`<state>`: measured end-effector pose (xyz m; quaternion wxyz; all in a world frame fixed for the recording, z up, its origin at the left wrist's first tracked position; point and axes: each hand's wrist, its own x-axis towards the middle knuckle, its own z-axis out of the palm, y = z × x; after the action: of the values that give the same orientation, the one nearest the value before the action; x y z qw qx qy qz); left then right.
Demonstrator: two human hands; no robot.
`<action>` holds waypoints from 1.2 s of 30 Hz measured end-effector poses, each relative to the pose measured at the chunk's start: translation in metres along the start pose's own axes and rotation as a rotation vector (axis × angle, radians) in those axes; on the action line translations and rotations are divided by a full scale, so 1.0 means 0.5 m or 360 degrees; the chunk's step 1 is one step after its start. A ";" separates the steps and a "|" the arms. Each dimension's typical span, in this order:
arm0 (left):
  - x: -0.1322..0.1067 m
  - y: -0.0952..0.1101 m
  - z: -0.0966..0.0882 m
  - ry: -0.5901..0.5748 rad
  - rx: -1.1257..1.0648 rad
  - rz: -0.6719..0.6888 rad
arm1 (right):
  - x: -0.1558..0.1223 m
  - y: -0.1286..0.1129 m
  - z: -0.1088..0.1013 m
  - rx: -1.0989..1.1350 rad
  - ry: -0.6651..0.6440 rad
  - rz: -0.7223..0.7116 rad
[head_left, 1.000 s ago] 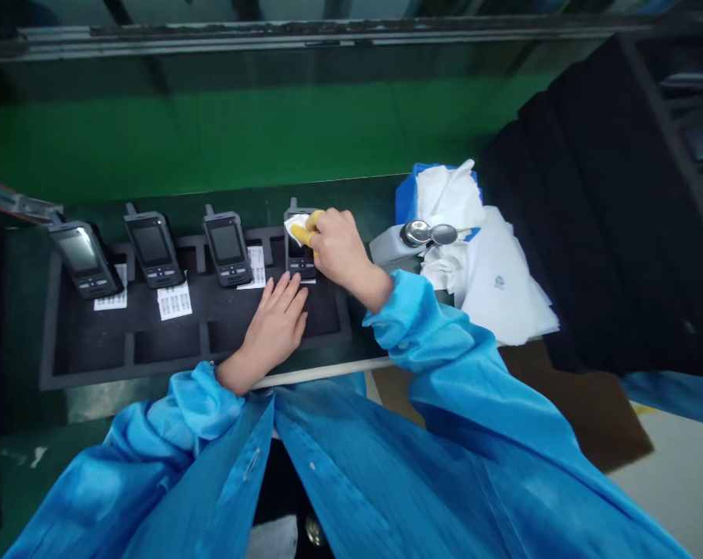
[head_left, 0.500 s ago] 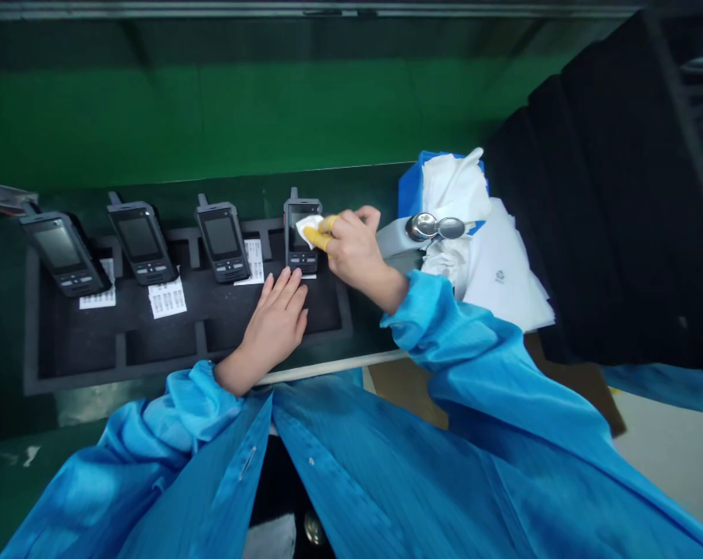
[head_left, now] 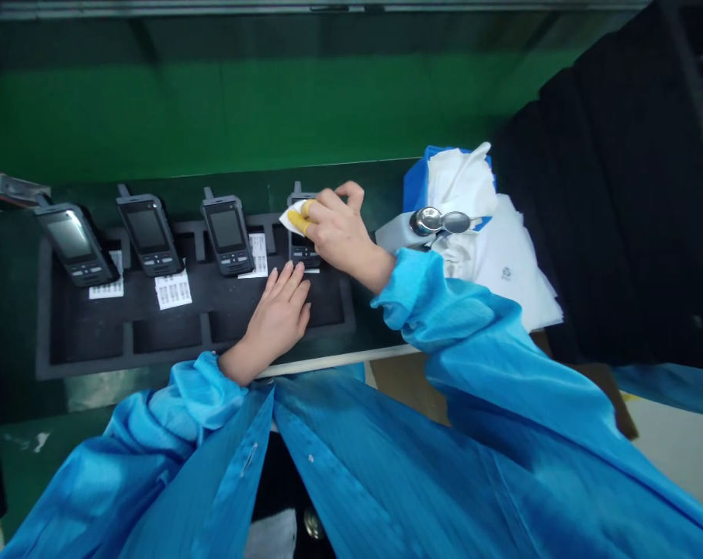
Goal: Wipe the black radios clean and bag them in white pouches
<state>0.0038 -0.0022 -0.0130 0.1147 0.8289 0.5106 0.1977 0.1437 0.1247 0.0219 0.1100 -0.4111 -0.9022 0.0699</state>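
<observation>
Several dark handheld devices stand in a black foam tray (head_left: 66, 353). My right hand (head_left: 337, 233), with yellow finger cots, pinches a small white wipe (head_left: 287, 218) and presses it on the screen of the rightmost device (head_left: 303, 251). My left hand (head_left: 282, 310) lies flat on the foam just below that device, fingers stretched out and fingertips at its lower edge. Three other devices (head_left: 228, 233) (head_left: 147, 233) (head_left: 75, 244) stand further left, with white barcode labels (head_left: 173, 290) beside them.
A stack of white wipes (head_left: 506, 268) on a blue pack (head_left: 415, 190) lies to the right, with a shiny metal dispenser top (head_left: 436, 223) in front. Black foam stacks (head_left: 619, 210) rise at the right. A green wall runs behind the bench.
My right hand has rubbed the wipe up and to the left over the rightmost device's screen. My left hand has stayed flat below it. The camera view shifted slightly.
</observation>
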 end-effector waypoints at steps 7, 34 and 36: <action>-0.001 0.000 -0.002 0.0025 0.0040 0.0006 | -0.087 -0.009 0.022 -0.0029 -0.0148 -0.0128; -0.033 -0.016 -0.020 0.0135 0.0141 0.0040 | -0.010 -0.055 0.003 -0.0132 0.0430 0.0074; -0.057 -0.036 -0.039 0.0201 0.0197 -0.0050 | 0.045 -0.087 0.013 -0.0154 0.0355 -0.0025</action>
<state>-0.0308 -0.0195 -0.0083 0.0337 0.8122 0.5409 0.2159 0.0961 0.1129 0.0282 0.1902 -0.4141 -0.8899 -0.0207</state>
